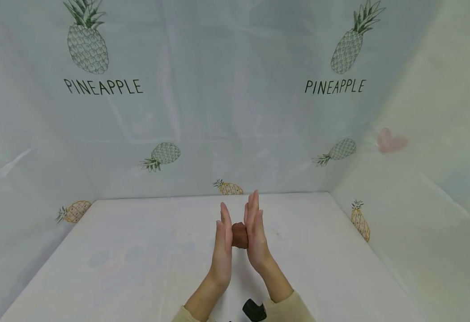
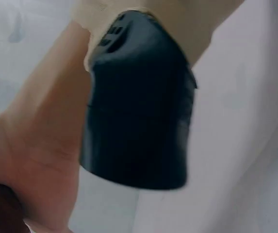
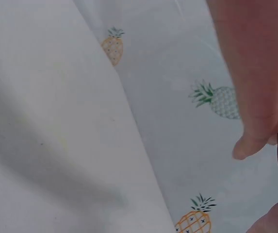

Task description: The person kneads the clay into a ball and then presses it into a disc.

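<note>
Pale grey-white, glossy sheeting printed with pineapples encloses the workspace at the back and on both sides; clock positions refer to the head view, with the brown lump at the centre of the dial. Within it lies a flat white tabletop, its far edge running across 12 o'clock. Large green-and-grey line-drawn pineapples, each above the black capitals "PINEAPPLE", appear on the back sheeting between 10 and 11 o'clock and at 1 o'clock. One soft pink heart-shaped print shows at 2 o'clock.

Two bare hands extend from the near side, palms facing, with a narrow gap between them. The left hand comes from 7 o'clock and the right hand from between 4 and 5; the fingers of both are straight and point toward 12. Beige fabric sleeves cover the forearms at 5 and 7 o'clock. Beside the right cuff, near 6 o'clock, sits a smooth black rounded casing, seen larger in the left wrist view.

Smallest is a brown, blocky, matt lump, held between the palms: the left touches its 9 o'clock side, the right its 3 o'clock side.
</note>
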`<state>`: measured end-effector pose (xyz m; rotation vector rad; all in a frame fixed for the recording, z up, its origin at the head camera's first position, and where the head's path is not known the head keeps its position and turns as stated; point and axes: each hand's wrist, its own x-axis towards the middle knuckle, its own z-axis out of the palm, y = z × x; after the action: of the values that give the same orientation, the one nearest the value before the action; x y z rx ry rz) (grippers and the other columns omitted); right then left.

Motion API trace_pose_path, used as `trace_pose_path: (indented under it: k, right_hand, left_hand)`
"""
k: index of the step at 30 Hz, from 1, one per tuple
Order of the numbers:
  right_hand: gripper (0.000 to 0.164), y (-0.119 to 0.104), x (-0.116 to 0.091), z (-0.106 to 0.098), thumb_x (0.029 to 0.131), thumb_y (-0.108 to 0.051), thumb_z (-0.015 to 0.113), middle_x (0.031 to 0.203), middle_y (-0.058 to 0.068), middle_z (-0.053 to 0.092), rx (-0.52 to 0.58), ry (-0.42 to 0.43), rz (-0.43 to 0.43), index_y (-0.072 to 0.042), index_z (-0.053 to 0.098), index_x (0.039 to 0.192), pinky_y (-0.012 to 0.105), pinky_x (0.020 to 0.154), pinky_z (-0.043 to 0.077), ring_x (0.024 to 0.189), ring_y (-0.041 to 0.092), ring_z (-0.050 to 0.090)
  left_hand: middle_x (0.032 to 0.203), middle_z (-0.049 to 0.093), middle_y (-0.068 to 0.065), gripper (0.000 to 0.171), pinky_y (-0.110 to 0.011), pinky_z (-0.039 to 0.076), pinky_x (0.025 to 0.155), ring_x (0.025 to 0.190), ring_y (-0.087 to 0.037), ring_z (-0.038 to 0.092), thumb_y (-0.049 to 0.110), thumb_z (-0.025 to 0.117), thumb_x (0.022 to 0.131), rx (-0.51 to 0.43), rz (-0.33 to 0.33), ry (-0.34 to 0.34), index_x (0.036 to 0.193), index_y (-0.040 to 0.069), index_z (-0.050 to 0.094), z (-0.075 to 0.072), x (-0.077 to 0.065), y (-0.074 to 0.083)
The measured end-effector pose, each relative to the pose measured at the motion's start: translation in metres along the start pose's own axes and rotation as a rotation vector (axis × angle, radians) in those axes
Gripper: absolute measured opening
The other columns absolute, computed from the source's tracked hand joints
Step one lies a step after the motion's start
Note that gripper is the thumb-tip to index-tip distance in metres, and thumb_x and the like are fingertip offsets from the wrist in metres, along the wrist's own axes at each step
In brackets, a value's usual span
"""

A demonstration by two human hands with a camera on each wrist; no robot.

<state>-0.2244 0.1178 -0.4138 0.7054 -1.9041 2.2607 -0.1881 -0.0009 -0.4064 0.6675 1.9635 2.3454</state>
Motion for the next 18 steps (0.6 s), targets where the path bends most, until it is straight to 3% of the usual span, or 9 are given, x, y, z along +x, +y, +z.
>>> trace_pose_path:
  k: [6, 14, 15, 16, 17, 18]
  right_hand:
    - [0.064, 0.005, 0.000, 0.002, 0.109, -0.064, -0.001, 0.175, -0.012, -0.021, 0.031, -0.017, 0.026, -0.042, -0.022, 0.166, 0.065, 0.125, -0.017, 0.164, 0.024, -0.016]
    - [0.061, 0.008, -0.004, 0.009, 0.109, -0.059, -0.006, 0.175, -0.007, -0.025, 0.057, -0.119, 0.034, -0.042, -0.026, 0.164, 0.068, 0.123, -0.018, 0.163, 0.031, -0.020]
    - [0.061, 0.008, -0.004, 0.010, 0.109, -0.059, -0.007, 0.175, -0.007, -0.025, 0.053, -0.131, 0.029, -0.041, -0.027, 0.164, 0.068, 0.123, -0.019, 0.162, 0.031, -0.020]
    - [0.062, 0.008, -0.005, 0.011, 0.109, -0.060, -0.007, 0.175, -0.007, -0.026, 0.048, -0.142, 0.027, -0.040, -0.028, 0.164, 0.069, 0.122, -0.019, 0.162, 0.031, -0.021]
    - [0.063, 0.008, -0.005, 0.012, 0.109, -0.060, -0.007, 0.174, -0.007, -0.026, 0.040, -0.150, 0.022, -0.039, -0.029, 0.164, 0.069, 0.122, -0.020, 0.162, 0.031, -0.021]
    - [0.063, 0.008, -0.005, 0.013, 0.108, -0.060, -0.007, 0.174, -0.008, -0.026, 0.036, -0.155, 0.019, -0.038, -0.029, 0.164, 0.070, 0.121, -0.020, 0.162, 0.030, -0.022]
  left_hand:
    - [0.171, -0.029, 0.015, 0.070, -0.068, -0.024, 0.120, 0.157, -0.017, -0.033, 0.060, -0.001, 0.109, 0.027, 0.069, 0.047, 0.167, 0.027, -0.021, -0.002, 0.008, 0.003]
    - [0.169, -0.033, 0.014, 0.071, -0.065, -0.024, 0.120, 0.157, -0.014, -0.028, 0.060, 0.000, 0.108, 0.038, 0.081, 0.075, 0.166, 0.027, -0.025, -0.017, 0.018, 0.004]
    - [0.177, -0.013, 0.007, 0.072, -0.060, -0.008, 0.126, 0.160, -0.015, -0.005, 0.062, -0.001, 0.108, 0.042, 0.082, 0.075, 0.165, 0.027, -0.026, -0.018, 0.020, 0.005]
    - [0.176, 0.014, -0.001, 0.073, -0.057, -0.006, 0.127, 0.153, -0.015, 0.021, 0.063, -0.002, 0.107, 0.035, 0.085, 0.070, 0.165, 0.026, -0.028, -0.020, 0.021, 0.005]
    - [0.163, 0.043, -0.006, 0.073, -0.052, 0.006, 0.127, 0.137, -0.015, 0.044, 0.064, -0.003, 0.107, 0.035, 0.081, 0.066, 0.164, 0.026, -0.030, -0.022, 0.023, 0.006]
    - [0.136, 0.067, -0.009, 0.073, -0.048, 0.013, 0.126, 0.115, -0.015, 0.060, 0.065, -0.005, 0.106, 0.032, 0.074, 0.056, 0.162, 0.027, -0.033, -0.024, 0.024, 0.006]
